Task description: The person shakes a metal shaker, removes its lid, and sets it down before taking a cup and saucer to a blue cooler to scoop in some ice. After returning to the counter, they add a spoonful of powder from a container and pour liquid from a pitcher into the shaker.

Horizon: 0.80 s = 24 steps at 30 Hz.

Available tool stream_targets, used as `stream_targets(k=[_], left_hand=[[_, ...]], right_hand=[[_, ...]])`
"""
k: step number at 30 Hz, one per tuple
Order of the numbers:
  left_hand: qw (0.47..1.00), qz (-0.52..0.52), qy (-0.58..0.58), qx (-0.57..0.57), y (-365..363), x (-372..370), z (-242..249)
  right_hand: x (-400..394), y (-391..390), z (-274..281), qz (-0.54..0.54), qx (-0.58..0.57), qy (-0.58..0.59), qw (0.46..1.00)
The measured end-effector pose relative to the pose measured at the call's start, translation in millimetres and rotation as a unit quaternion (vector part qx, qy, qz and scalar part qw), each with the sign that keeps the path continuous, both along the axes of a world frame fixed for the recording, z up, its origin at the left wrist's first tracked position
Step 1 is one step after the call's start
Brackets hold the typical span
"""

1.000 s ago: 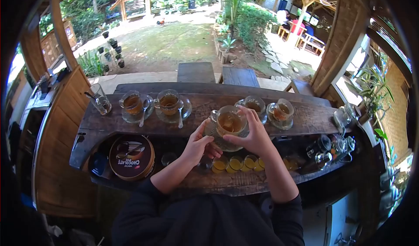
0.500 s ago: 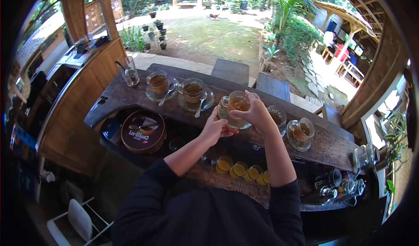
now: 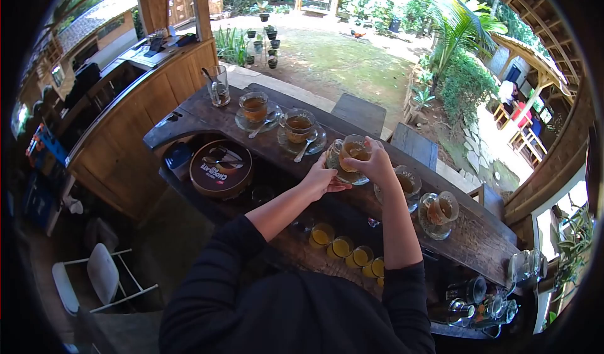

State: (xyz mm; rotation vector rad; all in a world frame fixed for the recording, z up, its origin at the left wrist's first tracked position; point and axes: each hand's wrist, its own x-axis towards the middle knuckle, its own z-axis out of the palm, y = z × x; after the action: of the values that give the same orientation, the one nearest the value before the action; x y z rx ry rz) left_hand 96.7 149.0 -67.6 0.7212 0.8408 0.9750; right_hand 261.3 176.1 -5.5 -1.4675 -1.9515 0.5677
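Observation:
My right hand (image 3: 375,164) is closed on a glass cup (image 3: 353,149) of amber drink, its fingers round the rim and side. Just under the cup is a glass saucer (image 3: 356,179), which my left hand (image 3: 321,181) grips by its near left edge. Whether cup and saucer touch is hard to tell. To the left, two filled cups stand on saucers with spoons: a far cup (image 3: 255,107) and a nearer cup (image 3: 299,126). Beyond my right forearm are a partly hidden cup (image 3: 408,181) and another cup (image 3: 442,208), which looks tilted, on its saucer.
The long dark wooden counter (image 3: 475,244) carries a tall glass (image 3: 218,87) at its left end and a glass jar (image 3: 527,265) at its right. On the lower shelf sit a round chocolate tin (image 3: 220,168), several glasses of yellow drink (image 3: 340,248) and some glass jars (image 3: 484,307).
The camera view has turned, so the counter appears farther right and more slanted. Both hands keep their hold on the cup and saucer, with little visible change between them.

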Motion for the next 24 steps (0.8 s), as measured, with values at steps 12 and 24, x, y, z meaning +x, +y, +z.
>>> stream_targets(k=[12,24], left_hand=[[0.999,0.004,0.043,0.01,-3.0,1.6,-0.8],[0.998,0.021,0.061,0.017,-2.8,3.9,-3.6]], right_hand=[[-10.4,6.6,-5.1,-0.02,0.036,-0.033,0.999],[-25.9,10.7,-9.0,-0.043,0.057,-0.038,0.997]])
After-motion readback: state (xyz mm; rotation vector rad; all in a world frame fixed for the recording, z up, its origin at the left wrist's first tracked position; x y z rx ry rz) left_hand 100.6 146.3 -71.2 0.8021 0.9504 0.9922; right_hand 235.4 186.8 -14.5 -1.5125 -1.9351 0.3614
